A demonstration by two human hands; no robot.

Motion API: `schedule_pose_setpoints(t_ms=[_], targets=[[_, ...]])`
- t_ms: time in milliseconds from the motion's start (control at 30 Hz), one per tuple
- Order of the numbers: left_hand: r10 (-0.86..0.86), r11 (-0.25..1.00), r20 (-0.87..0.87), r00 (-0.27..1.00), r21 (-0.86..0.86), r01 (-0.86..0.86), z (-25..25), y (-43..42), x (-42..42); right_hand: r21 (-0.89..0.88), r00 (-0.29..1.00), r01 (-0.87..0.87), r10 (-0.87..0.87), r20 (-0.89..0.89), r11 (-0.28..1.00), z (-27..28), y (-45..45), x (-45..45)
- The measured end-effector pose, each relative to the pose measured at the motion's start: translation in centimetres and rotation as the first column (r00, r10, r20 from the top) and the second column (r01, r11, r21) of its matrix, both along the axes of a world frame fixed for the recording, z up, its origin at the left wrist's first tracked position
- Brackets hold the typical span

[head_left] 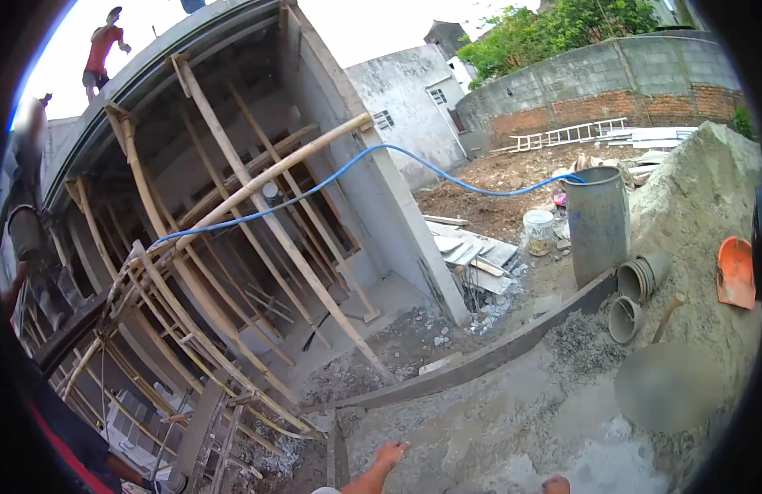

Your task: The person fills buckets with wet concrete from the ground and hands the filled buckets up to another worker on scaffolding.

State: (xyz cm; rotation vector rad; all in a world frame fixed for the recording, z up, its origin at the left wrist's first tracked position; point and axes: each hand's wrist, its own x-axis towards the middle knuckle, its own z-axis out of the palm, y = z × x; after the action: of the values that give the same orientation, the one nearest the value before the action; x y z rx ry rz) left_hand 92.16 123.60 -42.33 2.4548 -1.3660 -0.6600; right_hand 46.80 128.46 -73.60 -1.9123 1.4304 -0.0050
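My left hand (392, 454) reaches in at the bottom, over the wet grey mortar (480, 412). Its fingers look loosely apart, and nothing shows in them. At the bottom edge, only a small part of my right hand (555, 486) is visible, also above the mortar; its fingers are mostly cut off. To the right, a bucket (625, 319) lies on its side by a stack of nested buckets (644, 276). A wooden handle (667, 319) sticks up beside a blurred round patch. Neither hand visibly touches any of these.
A bamboo scaffold (175, 305) and wooden props (257, 206) stand at left. A blue hose (331, 177) runs to a grey drum (599, 222). An orange shovel blade (736, 272) rests on a sand pile (702, 198). One person (105, 49) is on the roof; others are at left.
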Motion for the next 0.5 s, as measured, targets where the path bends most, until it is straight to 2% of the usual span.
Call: schedule_pose_setpoints(t_ms=[33, 67, 100, 133, 167, 200, 233, 267, 300, 367, 467, 500], targets=[[0.067, 0.997, -0.213, 0.975, -0.02, -0.073, -1.0, -0.7, -0.9, -0.122, 0.999, -0.01, 0.006, -0.034, 0.993, -2.4, 1.0, -1.4], [0.038, 0.997, -0.274, 0.961, -0.049, -0.053, -4.0, -1.3, -0.1, 0.066, 0.894, 0.442, -0.445, 0.041, 0.894, -3.0, 3.3, -2.1], [0.015, 1.0, -0.261, 0.965, 0.004, -0.015, -4.5, -1.5, -0.9, 0.222, 0.648, 0.746, -0.762, -0.025, 0.627, 2.8, 5.0, -2.9], [0.017, 1.0, -0.38, 0.925, 0.022, -0.01, -4.8, -1.4, -2.0, 0.089, 0.79, 0.613, -0.609, -0.065, 0.785, -2.5, 7.7, -5.4], [-0.014, 1.0, -0.445, 0.896, 0.011, 0.022, -6.6, -1.3, -2.0, 0.03, 0.913, 0.36, -0.345, -0.219, 0.933, 3.2, 9.5, -7.8], [-0.006, 0.996, -0.432, 0.902, 0.073, 0.041, -6.2, -0.9, -3.6, 0.131, 0.776, 0.624, -0.592, -0.217, 0.771, -0.2, 12.0, -9.9], [-0.049, 0.988, -0.502, 0.864, 0.105, 0.117, -9.0, -1.2, -2.4, 0.234, 0.58, 0.814, -0.768, -0.272, 0.532, 2.6, 13.2, -11.7], [0.0, 0.978, -0.479, 0.878, 0.181, 0.098, -8.9, -0.5, -4.1, 0.146, 0.636, 0.765, -0.698, -0.33, 0.628, 1.1, 16.0, -13.9], [0.035, 0.973, -0.455, 0.89, 0.22, 0.074, -8.4, -1.3, -6.0, 0.169, 0.473, 0.881, -0.811, -0.345, 0.442, 2.6, 17.8, -15.3], [-0.016, 0.941, -0.46, 0.888, 0.293, 0.168, -9.7, -3.0, -6.8, 0.21, 0.124, 0.977, -0.924, -0.363, 0.048, 5.6, 20.2, -16.5], [-0.045, 0.92, -0.478, 0.877, 0.321, 0.223, -9.8, -5.3, -7.9, 0.081, -0.023, 0.994, -0.883, -0.468, -0.069, 3.3, 23.4, -16.3], [-0.05, 0.922, -0.493, 0.869, 0.311, 0.23, -10.0, -6.6, -8.8, 0.063, 0.027, 0.998, -0.862, -0.506, -0.006, 2.8, 23.2, -15.9]])
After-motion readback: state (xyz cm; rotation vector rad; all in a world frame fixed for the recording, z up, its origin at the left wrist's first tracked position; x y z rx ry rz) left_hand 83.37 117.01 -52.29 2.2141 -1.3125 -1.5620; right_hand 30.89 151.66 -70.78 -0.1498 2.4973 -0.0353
